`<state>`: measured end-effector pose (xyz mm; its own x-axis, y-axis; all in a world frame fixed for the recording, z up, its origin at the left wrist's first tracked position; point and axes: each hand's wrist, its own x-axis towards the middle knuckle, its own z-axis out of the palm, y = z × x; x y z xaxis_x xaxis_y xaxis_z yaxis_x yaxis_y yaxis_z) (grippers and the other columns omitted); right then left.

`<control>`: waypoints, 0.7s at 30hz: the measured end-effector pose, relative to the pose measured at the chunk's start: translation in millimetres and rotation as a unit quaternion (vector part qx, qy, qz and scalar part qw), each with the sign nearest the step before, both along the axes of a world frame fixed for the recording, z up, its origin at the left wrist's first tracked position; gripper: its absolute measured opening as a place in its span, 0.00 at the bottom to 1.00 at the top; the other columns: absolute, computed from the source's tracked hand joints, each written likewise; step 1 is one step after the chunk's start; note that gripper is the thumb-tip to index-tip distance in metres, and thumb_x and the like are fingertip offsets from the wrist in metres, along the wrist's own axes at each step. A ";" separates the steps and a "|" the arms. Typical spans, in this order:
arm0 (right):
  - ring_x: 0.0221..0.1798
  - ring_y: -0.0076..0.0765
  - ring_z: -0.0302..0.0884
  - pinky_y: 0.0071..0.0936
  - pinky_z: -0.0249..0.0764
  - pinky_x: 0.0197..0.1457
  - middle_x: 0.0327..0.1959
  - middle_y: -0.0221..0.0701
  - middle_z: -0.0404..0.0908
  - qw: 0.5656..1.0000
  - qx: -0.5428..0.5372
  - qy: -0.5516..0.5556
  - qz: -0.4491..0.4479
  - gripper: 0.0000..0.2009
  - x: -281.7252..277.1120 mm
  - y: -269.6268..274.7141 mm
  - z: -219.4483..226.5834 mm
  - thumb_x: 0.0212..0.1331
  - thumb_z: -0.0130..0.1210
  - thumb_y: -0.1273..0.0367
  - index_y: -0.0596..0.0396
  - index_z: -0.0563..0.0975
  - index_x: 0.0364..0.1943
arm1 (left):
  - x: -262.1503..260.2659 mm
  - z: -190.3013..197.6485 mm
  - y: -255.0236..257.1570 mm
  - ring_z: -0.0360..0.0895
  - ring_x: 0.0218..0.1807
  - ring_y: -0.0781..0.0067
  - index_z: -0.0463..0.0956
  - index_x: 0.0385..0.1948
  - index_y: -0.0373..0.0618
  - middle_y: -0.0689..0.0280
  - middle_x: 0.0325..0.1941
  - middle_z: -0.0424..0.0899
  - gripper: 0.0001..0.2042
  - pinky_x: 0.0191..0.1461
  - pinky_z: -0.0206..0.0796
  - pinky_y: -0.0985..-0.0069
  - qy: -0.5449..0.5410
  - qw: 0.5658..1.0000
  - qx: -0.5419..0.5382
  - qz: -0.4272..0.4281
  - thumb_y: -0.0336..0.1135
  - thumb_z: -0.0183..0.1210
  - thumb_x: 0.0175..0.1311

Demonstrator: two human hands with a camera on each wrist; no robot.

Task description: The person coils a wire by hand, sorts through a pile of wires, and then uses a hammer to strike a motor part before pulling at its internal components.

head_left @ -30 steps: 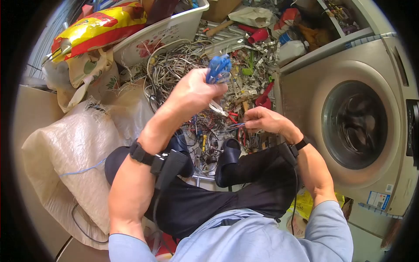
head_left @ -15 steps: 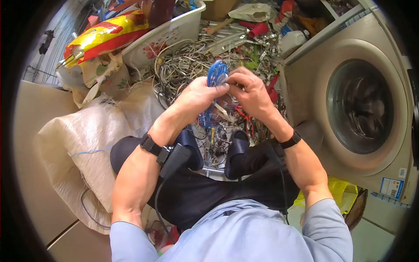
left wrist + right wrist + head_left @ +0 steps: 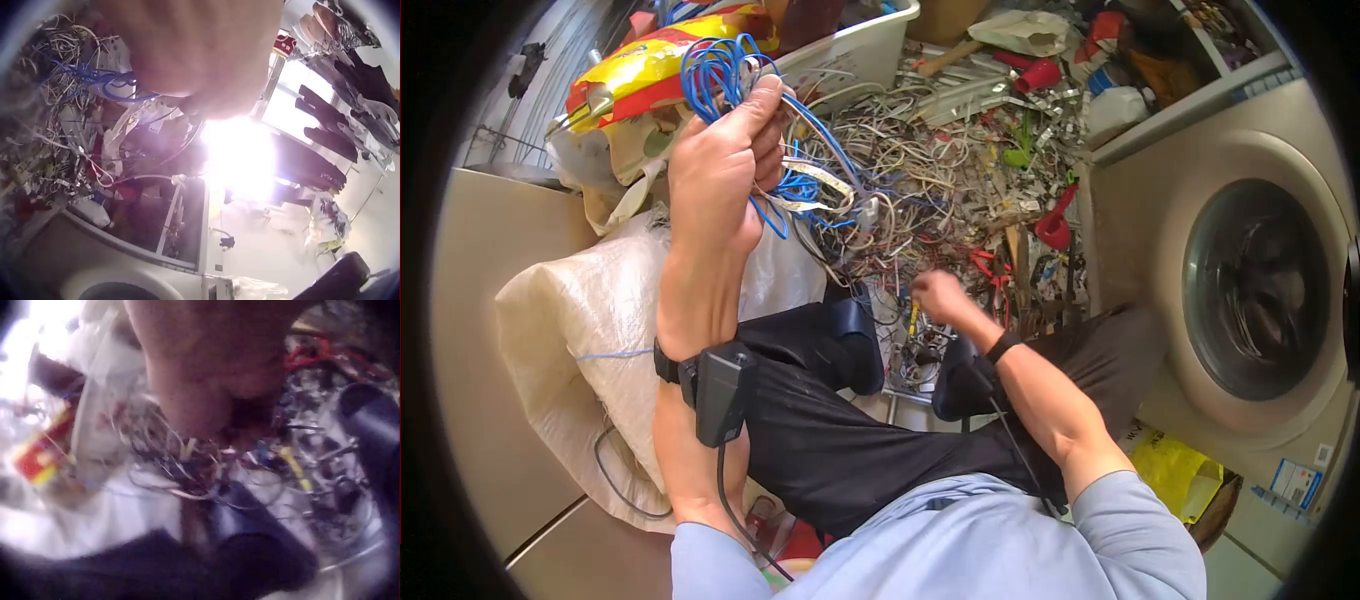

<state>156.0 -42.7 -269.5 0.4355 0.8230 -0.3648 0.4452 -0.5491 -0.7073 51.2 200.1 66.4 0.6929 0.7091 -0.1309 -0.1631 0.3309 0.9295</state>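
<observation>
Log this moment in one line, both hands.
left hand: holds blue cable bundle | right hand: near wire pile, hold unclear | washing machine: at person's right

A blue cable [image 3: 703,82], gathered into loose loops, is gripped in the left hand [image 3: 725,165], toward eleven o'clock in the head view. Loops are spread at the fist's twelve o'clock; slack strands are draped toward four.
</observation>
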 end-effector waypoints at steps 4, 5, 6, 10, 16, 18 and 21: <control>0.34 0.43 0.88 0.39 0.81 0.43 0.37 0.46 0.88 0.989 -0.068 0.125 -0.038 0.14 -46.3 17.6 -68.4 0.63 0.56 0.68 0.63 0.84 0.46 | 2.4 -12.6 19.2 0.50 0.15 0.90 0.80 0.32 0.43 0.82 0.15 0.60 0.09 0.20 0.38 0.82 -0.002 0.999 -0.048 0.019 0.34 0.60 0.75; 0.30 0.40 0.87 0.38 0.81 0.39 0.35 0.45 0.88 0.975 -0.065 0.187 -0.105 0.14 -54.6 24.7 -77.2 0.65 0.55 0.68 0.65 0.83 0.46 | 3.9 -12.5 22.4 0.50 0.15 0.90 0.80 0.32 0.43 0.83 0.15 0.60 0.09 0.20 0.38 0.82 -0.003 0.998 -0.050 0.024 0.34 0.60 0.75; 0.30 0.40 0.87 0.38 0.81 0.39 0.35 0.45 0.88 0.973 -0.069 0.191 -0.105 0.14 -62.2 33.5 -78.1 0.65 0.55 0.68 0.65 0.83 0.46 | 4.5 -12.0 26.3 0.49 0.17 0.89 0.81 0.42 0.39 0.80 0.17 0.57 0.10 0.20 0.38 0.82 0.007 0.999 -0.049 0.019 0.35 0.55 0.79; 0.26 0.38 0.83 0.38 0.77 0.29 0.28 0.40 0.84 0.866 -0.133 0.380 -0.297 0.10 -75.0 56.8 -94.6 0.65 0.60 0.71 0.64 0.82 0.44 | 13.8 -15.8 31.9 0.48 0.17 0.89 0.80 0.42 0.38 0.80 0.17 0.55 0.11 0.20 0.38 0.81 0.021 0.999 -0.042 0.012 0.37 0.54 0.79; 0.21 0.33 0.79 0.34 0.72 0.23 0.22 0.36 0.82 0.855 -0.081 0.406 -0.314 0.06 -78.4 53.4 -116.6 0.66 0.58 0.75 0.65 0.83 0.35 | 20.5 -13.2 25.1 0.47 0.17 0.89 0.80 0.43 0.37 0.80 0.17 0.55 0.12 0.20 0.37 0.81 0.048 0.998 -0.044 0.021 0.37 0.54 0.79; 0.22 0.33 0.80 0.34 0.73 0.25 0.23 0.37 0.83 0.896 -0.062 0.362 -0.249 0.07 -68.9 44.3 -93.5 0.66 0.59 0.73 0.65 0.83 0.35 | 19.5 -13.4 22.6 0.47 0.17 0.89 0.80 0.44 0.37 0.80 0.17 0.56 0.12 0.21 0.37 0.81 0.045 0.998 -0.049 0.023 0.37 0.54 0.79; 0.25 0.33 0.83 0.34 0.76 0.30 0.26 0.38 0.85 0.959 -0.016 0.238 -0.152 0.11 -52.5 26.4 -91.3 0.64 0.60 0.68 0.65 0.85 0.35 | 18.3 -13.9 18.1 0.48 0.17 0.89 0.79 0.40 0.39 0.80 0.17 0.56 0.10 0.21 0.38 0.81 0.027 0.999 -0.039 0.003 0.36 0.55 0.78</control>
